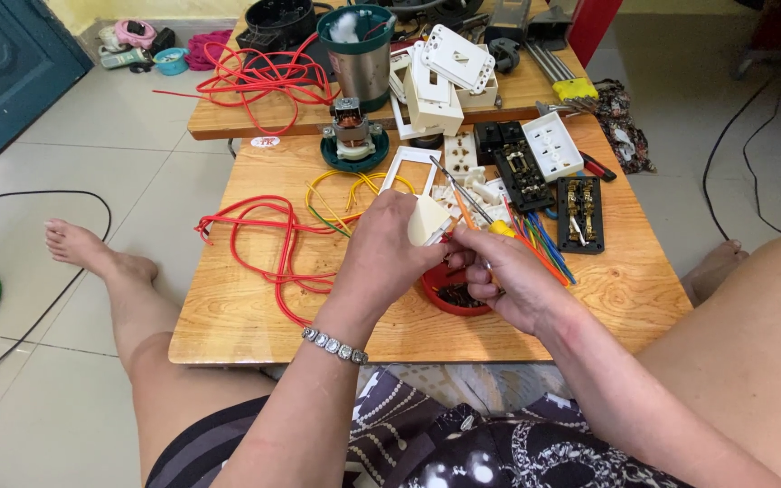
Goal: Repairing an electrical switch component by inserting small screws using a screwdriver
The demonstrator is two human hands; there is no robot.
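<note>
My left hand [386,253] grips a small cream plastic socket part [428,220] over the middle of a low wooden table [228,312]. My right hand [508,276] holds a screwdriver [459,193] with a yellow handle, its tip pointing up and to the left beside the part. Both hands hover above a red bowl [449,291] with small dark screws in it. A beaded bracelet [334,345] is on my left wrist.
Red wire [264,239] and yellow wire [336,194] lie to the left. White socket plates [553,145], black switch blocks [580,212], coloured wire pieces [549,248], a small motor [352,136] and a metal jug [361,54] sit behind. My legs flank the table.
</note>
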